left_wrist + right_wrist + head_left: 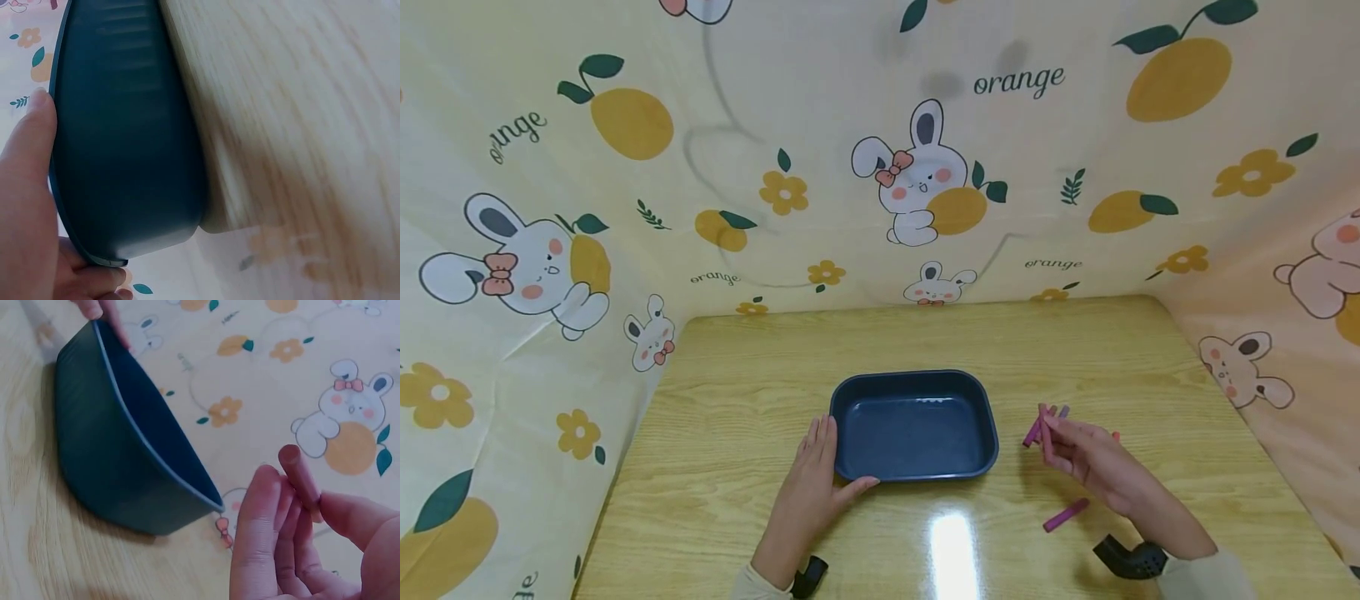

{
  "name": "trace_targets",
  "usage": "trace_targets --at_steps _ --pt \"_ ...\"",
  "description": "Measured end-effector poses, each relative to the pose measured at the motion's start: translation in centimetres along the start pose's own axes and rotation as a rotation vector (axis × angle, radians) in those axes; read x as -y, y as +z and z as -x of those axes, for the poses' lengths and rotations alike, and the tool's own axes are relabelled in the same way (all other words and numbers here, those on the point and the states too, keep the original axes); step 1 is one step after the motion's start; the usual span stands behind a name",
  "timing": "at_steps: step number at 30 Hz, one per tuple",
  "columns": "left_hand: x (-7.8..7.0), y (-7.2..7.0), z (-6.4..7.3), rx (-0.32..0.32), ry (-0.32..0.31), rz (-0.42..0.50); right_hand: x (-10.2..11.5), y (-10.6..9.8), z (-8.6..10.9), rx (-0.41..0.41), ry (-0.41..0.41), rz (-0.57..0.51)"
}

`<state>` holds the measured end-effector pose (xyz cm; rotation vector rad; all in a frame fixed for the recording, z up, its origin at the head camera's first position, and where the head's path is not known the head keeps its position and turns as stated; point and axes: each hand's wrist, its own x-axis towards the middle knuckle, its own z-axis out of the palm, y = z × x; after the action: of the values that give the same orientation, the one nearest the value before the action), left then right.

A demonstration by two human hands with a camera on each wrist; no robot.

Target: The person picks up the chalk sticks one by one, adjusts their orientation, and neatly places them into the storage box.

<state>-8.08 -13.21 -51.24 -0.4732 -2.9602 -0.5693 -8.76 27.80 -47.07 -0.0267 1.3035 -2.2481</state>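
A dark blue rectangular tray (917, 477) lies on the table. My left hand (808, 483) rests at its near left corner, fingers straight along the left side and thumb spread along the front edge. In the left wrist view the thumb (28, 144) lies against the rim and fingertips show by the corner. To the right of the tray, my right hand (1105, 471) pinches a short pink chalk-like stick (300, 478) between thumb and fingers. A purple stick (1032, 434) shows just behind the held one. Closer to me lies a magenta stick (1066, 515).
Beyond the right fingers a violet stick (1064, 412) is partly visible, and a red tip (1116, 436) peeks out behind the hand. The wooden table (760, 358) is enclosed by a printed cloth (820, 100) at the back and both sides.
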Motion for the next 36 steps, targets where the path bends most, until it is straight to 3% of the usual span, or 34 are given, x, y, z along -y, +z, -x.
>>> trace_targets --at_steps 6,9,23,36 --pt "0.0 0.0 0.0 0.003 -0.01 0.009 0.2 0.4 -0.7 0.078 0.04 -0.269" --pt "0.0 0.0 0.1 -0.001 -0.01 0.008 0.2 0.7 -1.2 0.121 0.049 -0.33" --pt "0.2 0.3 0.0 0.002 -0.007 0.018 0.3 2.4 -3.1 0.111 0.017 -0.193" --pt "0.2 0.1 0.0 0.005 -0.005 0.023 0.3 4.3 -4.8 0.109 0.056 -0.055"
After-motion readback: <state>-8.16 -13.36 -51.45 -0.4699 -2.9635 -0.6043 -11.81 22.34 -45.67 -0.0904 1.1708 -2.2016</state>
